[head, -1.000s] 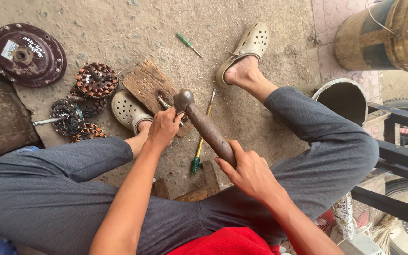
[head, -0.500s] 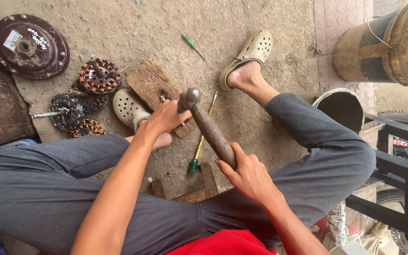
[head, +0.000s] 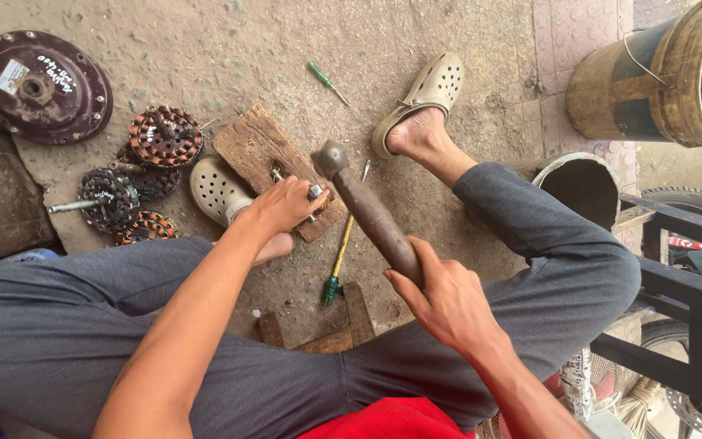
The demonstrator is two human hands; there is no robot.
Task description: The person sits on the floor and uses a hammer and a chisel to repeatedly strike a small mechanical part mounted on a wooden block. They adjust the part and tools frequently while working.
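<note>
Your right hand is wrapped around the lower end of a hammer, fingers closed tight on the brown handle. The handle slants up and away from that hand, and the rounded metal head sits just above and beside your left hand.

Your left hand is curled narrow, pinching a small metal part between fingertips and thumb. That part rests on a worn wooden block lying on the ground directly under and beyond your left hand. What kind of part it is cannot be told; your fingers cover most of it.

Just left of your left hand is your foot in a pale clog, touching the edge of the block. Your other foot, in a matching clog, is planted beyond the hammer head, on the far side from your right hand.

Between your two hands, on the ground, lies a screwdriver with a yellow shaft and green handle. A second green screwdriver lies well beyond the block. Further left of your left hand sit several copper-wound coils and a dark round metal cover.
</note>
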